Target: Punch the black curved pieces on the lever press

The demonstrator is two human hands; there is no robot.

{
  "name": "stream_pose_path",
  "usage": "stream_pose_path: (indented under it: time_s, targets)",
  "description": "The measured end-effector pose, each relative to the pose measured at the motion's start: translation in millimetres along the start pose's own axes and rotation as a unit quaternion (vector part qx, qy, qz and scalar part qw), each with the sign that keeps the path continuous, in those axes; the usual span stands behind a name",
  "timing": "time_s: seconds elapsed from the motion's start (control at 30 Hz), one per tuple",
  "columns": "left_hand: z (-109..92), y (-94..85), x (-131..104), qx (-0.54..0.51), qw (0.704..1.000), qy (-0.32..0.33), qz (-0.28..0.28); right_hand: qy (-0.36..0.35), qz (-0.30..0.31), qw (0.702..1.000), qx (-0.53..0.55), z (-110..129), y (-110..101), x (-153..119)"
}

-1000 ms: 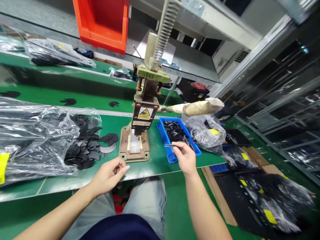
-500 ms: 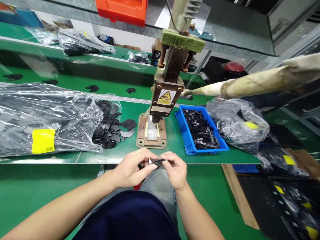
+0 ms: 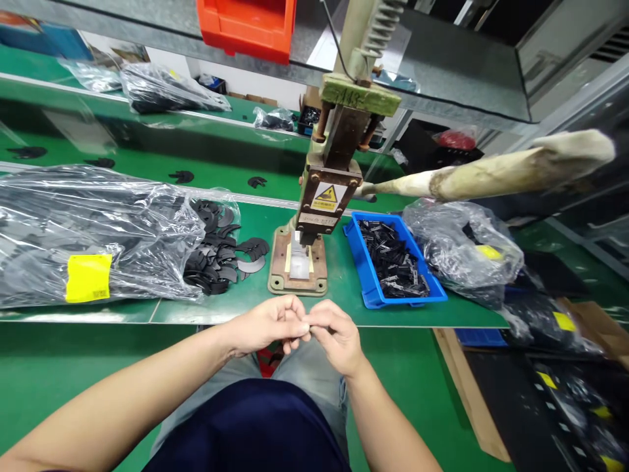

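Observation:
My left hand [image 3: 278, 328] and my right hand [image 3: 339, 334] meet fingertip to fingertip above my lap, just off the near edge of the bench. Both are closed in a pinch on a small black part, which the fingers now cover almost wholly. Behind them on the bench stands a hand press [image 3: 324, 190] with a pale metal fixture [image 3: 299, 262] on its base. Left of the press, flat black curved pieces [image 3: 211, 262] spill from a clear plastic bag [image 3: 132, 223]. A blue bin [image 3: 366, 269] of small black parts [image 3: 393, 255] sits to the right.
The press's long lever [image 3: 491, 174] reaches out to the right above another clear bag [image 3: 462, 242]. An orange bin [image 3: 246, 33] rests on the overhead shelf. Several black pieces lie spaced along the green belt [image 3: 216, 157] behind. Cardboard and bagged parts [image 3: 574, 406] are at the lower right.
My fingers have drawn together, covering the black part that showed between them before. The left fingers have curled in more. The view has shifted slightly.

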State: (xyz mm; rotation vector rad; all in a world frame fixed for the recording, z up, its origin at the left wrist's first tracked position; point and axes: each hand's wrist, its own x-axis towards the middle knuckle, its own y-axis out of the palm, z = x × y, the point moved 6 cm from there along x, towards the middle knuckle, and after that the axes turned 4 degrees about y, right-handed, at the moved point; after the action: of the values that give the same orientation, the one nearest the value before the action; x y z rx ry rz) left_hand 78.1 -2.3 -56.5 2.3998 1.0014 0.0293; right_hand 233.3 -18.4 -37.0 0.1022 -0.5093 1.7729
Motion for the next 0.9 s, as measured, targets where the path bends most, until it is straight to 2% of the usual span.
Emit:
stream_pose_path:
  time_s: [0.07, 0.13, 0.23, 0.33, 0.43, 0.53, 0.63, 0.67, 0.73, 0.8, 0.9]
  targets:
    - [-3.0, -7.8, 4.0, 0.014, 0.999, 0.026, -0.015, -0.007, 0.014, 0.999, -0.032, 4.5, -5.4, 5.4]
    - [-13.0, -26.0, 11.4, 0.066, 0.992, 0.081, -0.067, -0.010, -0.012, 0.998, -0.068, 10.2, -23.0, 15.2]
    - [-38.0, -66.2, 26.1, 0.150, 0.953, 0.187, -0.187, -0.030, -0.142, 0.985, -0.093, 29.9, -72.2, 39.1]
    - [-55.6, -102.6, 46.8, 0.170, 0.922, 0.241, -0.250, -0.095, -0.272, 0.955, -0.069, 68.7, -121.1, 68.9]
    - [-64.8, -122.8, 67.5, 0.234, 0.897, 0.269, -0.262, -0.193, -0.294, 0.936, -0.031, 118.5, -142.7, 100.5]
    - [-69.9, -125.0, 81.1, 0.382, 0.846, 0.269, -0.257, -0.254, -0.224, 0.941, 0.000, 157.8, -138.6, 128.7]
    - [-75.9, -113.8, 87.4, 0.536, 0.767, 0.269, -0.227, -0.248, -0.151, 0.957, -0.003, 173.3, -125.5, 149.0]
    - [-77.9, -108.9, 88.3, 0.571, 0.744, 0.274, -0.212, -0.247, -0.148, 0.958, -0.001, 174.7, -122.8, 152.5]
    - [-81.0, -100.8, 89.4, 0.611, 0.717, 0.283, -0.181, -0.253, -0.173, 0.952, 0.003, 174.7, -120.1, 153.3]
    - [-82.8, -96.0, 89.3, 0.626, 0.705, 0.292, -0.158, -0.253, -0.209, 0.945, -0.004, 170.8, -116.6, 146.4]
    - [-83.1, -94.1, 86.7, 0.631, 0.695, 0.310, -0.149, -0.254, -0.224, 0.941, -0.021, 156.9, -105.4, 122.5]
